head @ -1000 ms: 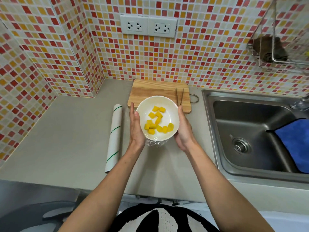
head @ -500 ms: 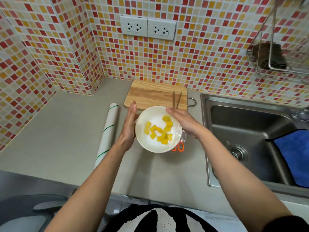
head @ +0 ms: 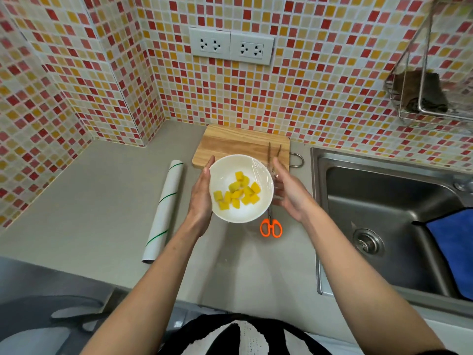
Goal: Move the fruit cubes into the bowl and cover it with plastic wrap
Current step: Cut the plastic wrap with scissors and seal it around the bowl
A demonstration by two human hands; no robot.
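Observation:
A white bowl point(head: 225, 172) holds several yellow fruit cubes point(head: 238, 193) and is covered with clear plastic wrap point(head: 263, 172) stretched over its rim. My left hand point(head: 202, 194) presses flat against the bowl's left side. My right hand point(head: 286, 190) is at the bowl's right side, fingers on the bunched wrap there. The bowl stands in front of a wooden cutting board point(head: 230, 142). The plastic wrap roll point(head: 163, 208) lies on the counter to the left.
Orange-handled scissors point(head: 271, 226) lie just right of the bowl, partly under it. Tongs point(head: 273, 152) rest on the board's right end. A steel sink point(head: 389, 221) with a blue cloth point(head: 453, 242) is at the right. Tiled walls close the back and left.
The bowl has turned between my hands, and the cubes inside have shifted. My right hand moved from the bowl's far rim to its right side. The scissors came into view.

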